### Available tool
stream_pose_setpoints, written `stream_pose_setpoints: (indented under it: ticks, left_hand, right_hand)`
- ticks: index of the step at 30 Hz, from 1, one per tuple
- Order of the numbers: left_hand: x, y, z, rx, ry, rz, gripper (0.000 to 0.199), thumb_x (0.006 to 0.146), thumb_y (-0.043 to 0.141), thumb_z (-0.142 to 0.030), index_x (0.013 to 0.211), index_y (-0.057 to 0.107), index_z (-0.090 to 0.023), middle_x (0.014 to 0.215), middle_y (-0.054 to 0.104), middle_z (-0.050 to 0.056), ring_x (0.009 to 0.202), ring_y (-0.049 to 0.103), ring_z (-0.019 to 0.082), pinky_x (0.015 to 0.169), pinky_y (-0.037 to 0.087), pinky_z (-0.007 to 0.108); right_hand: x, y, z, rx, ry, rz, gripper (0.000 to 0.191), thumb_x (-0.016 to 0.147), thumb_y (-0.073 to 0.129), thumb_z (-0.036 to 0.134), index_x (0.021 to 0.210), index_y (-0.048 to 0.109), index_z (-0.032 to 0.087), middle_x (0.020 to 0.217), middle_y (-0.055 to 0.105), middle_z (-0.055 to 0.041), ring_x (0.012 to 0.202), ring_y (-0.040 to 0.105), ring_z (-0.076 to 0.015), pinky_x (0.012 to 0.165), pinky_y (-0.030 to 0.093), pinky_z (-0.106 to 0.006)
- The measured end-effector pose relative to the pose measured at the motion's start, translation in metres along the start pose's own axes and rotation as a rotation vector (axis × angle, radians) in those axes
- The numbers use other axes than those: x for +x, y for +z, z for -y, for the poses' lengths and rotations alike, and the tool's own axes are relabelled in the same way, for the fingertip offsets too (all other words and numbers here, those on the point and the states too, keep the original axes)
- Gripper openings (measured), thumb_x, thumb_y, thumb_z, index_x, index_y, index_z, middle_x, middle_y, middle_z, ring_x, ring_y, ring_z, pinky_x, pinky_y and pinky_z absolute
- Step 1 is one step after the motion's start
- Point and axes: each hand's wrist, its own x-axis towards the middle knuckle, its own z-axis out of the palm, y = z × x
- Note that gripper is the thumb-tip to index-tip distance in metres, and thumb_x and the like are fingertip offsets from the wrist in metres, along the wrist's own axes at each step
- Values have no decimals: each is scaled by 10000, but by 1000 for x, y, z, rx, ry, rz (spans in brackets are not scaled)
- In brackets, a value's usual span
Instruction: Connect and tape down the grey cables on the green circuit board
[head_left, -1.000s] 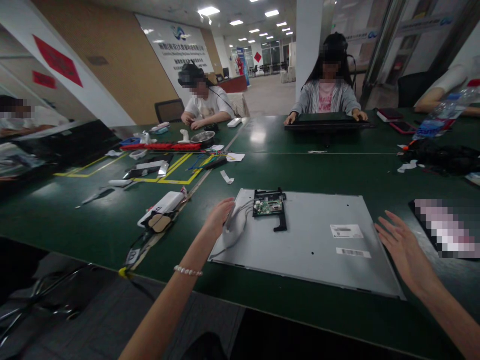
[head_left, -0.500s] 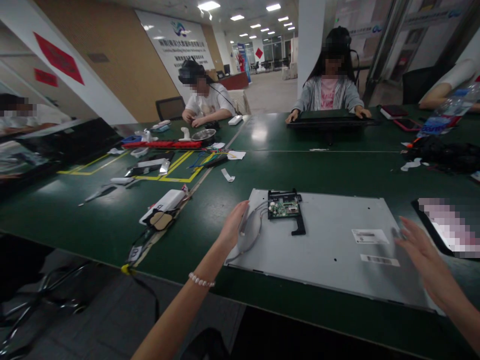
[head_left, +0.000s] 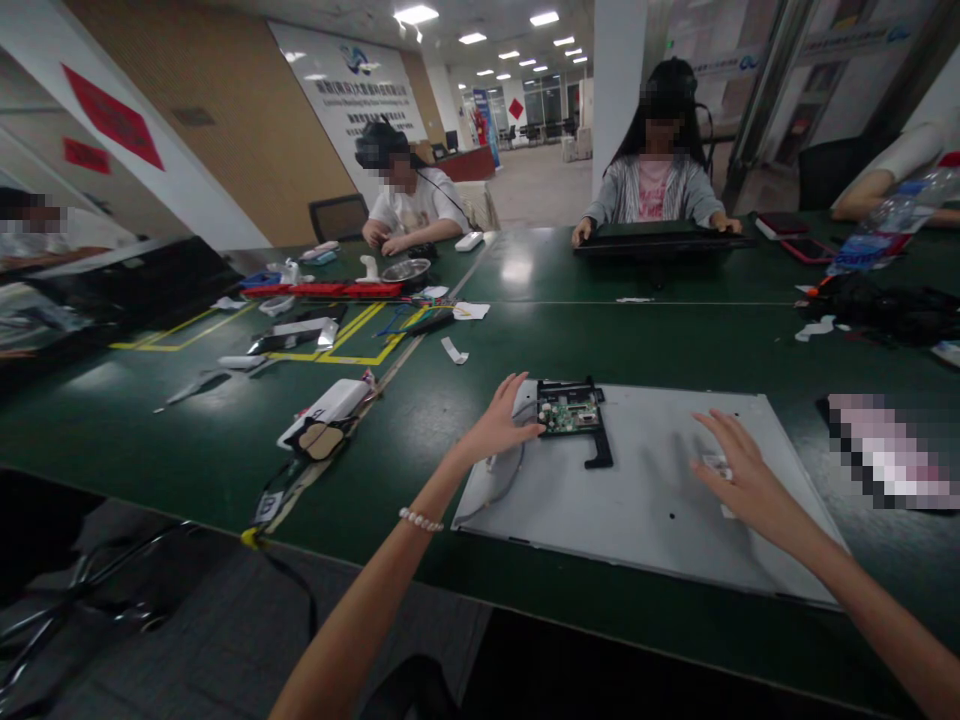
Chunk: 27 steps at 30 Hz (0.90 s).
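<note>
A grey metal panel [head_left: 637, 500] lies flat on the green table before me. Near its upper left is a green circuit board [head_left: 571, 416] in a black bracket [head_left: 599, 450]. Grey cables [head_left: 504, 482] loop over the panel's left side. My left hand [head_left: 501, 422], fingers spread, is at the left edge with its thumb near the board. Above the right part of the panel my right hand [head_left: 733, 468] hovers with its fingers apart, holding nothing and partly covering the white labels.
A phone [head_left: 889, 450] lies right of the panel. A white battery pack [head_left: 326, 415] with wires is at the left. Across the table a person holds a black screen [head_left: 660, 246]; another sits further left. A bottle [head_left: 885, 225] stands at the far right.
My right hand has moved left from the panel's right edge to over its labels. My left hand has shifted right and up, over the cables near the circuit board.
</note>
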Motion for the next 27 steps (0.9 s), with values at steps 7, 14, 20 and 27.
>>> stream_pose_setpoints:
  ticks: [7,14,20,27]
  left_hand:
    - [32,4,5,10,205,260,1182,607,776,-459,1536,106,-166,1593,107,176,1470,73,343,1180,134,480]
    - [29,16,-3,-115,270,224,1169,552,804,-437,1528,200,-215,1529,281,151,1410,250,372,1162,200,510]
    - [22,38,-24,-60,291,296,1189,590,776,-508,1540,130,-200,1555,209,161,1421,212,380,1161,196,511]
    - [22,54,-30,42,320,276,1187,615,741,-584,1545,102,-214,1573,215,158,1444,161,375,1174,22,547]
  right_hand:
    - [9,14,12,43,-63,38,561,904,441,409,1441,318,300,1540,284,-95,1437,216,-352,1133,238,-600]
    - [5,16,-2,56,-55,56,591,911,433,425,1469,275,313,1535,301,-81,1425,251,-339,1131,246,-608]
    - [6,13,2,19,-95,81,594,925,417,436,1479,268,284,1541,292,-97,1426,256,-324,1152,231,-573]
    - [5,10,-1,-22,-156,131,649,921,431,496,1503,215,308,1564,277,-78,1429,262,-312,1143,262,-563]
